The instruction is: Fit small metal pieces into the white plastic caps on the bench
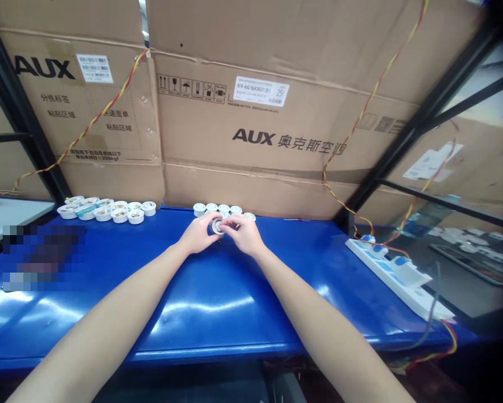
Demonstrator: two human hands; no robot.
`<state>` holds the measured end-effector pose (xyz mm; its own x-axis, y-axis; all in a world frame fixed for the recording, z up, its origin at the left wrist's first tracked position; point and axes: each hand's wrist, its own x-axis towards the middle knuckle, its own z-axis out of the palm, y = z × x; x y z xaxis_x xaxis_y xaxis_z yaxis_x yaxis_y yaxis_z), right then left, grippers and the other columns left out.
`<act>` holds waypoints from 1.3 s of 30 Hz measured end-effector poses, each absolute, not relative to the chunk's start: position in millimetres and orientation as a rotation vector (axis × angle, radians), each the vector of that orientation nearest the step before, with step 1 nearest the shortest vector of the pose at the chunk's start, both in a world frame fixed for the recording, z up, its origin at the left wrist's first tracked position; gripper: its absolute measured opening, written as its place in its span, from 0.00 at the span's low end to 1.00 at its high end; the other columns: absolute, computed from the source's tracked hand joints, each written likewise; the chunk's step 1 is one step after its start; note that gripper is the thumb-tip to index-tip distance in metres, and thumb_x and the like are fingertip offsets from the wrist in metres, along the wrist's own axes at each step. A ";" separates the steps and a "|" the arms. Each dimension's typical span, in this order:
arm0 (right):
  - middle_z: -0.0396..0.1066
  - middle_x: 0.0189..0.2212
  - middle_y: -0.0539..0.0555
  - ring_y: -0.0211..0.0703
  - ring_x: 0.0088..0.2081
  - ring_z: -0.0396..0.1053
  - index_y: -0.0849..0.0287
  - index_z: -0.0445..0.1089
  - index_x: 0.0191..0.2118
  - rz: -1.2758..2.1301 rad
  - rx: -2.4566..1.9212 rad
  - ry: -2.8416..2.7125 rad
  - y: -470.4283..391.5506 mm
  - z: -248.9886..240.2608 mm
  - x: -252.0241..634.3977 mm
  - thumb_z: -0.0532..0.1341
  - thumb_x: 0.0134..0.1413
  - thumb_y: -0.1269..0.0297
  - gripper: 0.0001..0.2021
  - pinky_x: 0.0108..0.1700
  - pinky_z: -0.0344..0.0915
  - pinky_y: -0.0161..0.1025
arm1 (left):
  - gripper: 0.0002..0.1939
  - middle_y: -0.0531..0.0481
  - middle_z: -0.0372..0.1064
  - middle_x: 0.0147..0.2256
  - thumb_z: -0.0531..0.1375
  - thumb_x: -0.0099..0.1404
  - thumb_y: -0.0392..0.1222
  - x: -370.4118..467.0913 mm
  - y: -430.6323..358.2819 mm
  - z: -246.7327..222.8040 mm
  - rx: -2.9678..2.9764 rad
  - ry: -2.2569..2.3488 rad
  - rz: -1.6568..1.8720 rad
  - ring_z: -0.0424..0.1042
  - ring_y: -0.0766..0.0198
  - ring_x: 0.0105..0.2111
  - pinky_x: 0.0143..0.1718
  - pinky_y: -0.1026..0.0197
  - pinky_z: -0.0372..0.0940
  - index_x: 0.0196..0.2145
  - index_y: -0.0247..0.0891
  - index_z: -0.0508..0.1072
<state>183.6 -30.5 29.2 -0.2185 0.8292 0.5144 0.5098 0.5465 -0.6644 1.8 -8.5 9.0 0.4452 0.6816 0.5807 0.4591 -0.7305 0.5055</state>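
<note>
My left hand (201,234) is closed around the side of a small round white-rimmed cup (217,226), held a little above the blue table. Its open face is turned toward me, and what lies inside is too small to make out. From the other side my right hand (243,229) pinches at the cup's face with thumb and forefinger; whether a tiny piece is between them I cannot tell. Just behind my hands stands a group of similar white cups (199,209), partly hidden by my fingers.
More white cups with small bits inside (119,215) stand at the back left, a teal tool (87,210) across them. A power strip (403,280) runs along the right edge. Cardboard (251,140) walls the back, with twisted red-yellow wires (104,109). A pixelated patch covers something at left.
</note>
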 end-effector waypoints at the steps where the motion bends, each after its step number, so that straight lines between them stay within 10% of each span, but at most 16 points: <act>1: 0.73 0.32 0.52 0.39 0.33 0.67 0.58 0.77 0.31 0.467 -1.084 -1.876 -29.5 29.0 184.6 0.65 0.52 0.61 0.06 0.39 0.64 0.36 | 0.22 0.47 0.72 0.49 0.64 0.59 0.45 0.9 -8.8 10.1 2.397 0.945 1.161 0.72 0.56 0.48 0.51 0.56 0.66 0.50 0.40 0.68; 30: 0.73 0.30 0.51 0.40 0.34 0.69 0.60 0.75 0.34 0.943 -0.958 -1.833 -18.2 21.4 194.5 0.66 0.47 0.60 0.09 0.41 0.65 0.39 | 0.21 0.46 0.74 0.45 0.68 0.55 0.40 -2.8 -7.5 8.3 2.154 0.657 1.096 0.75 0.57 0.44 0.48 0.57 0.68 0.47 0.37 0.71; 39: 0.67 0.35 0.51 0.40 0.34 0.65 0.57 0.66 0.38 0.534 -0.897 -1.936 -28.4 25.2 192.8 0.68 0.45 0.60 0.15 0.37 0.64 0.38 | 0.27 0.43 0.73 0.50 0.68 0.54 0.41 0.6 -7.5 9.9 2.169 0.688 1.203 0.74 0.53 0.49 0.52 0.53 0.68 0.51 0.37 0.69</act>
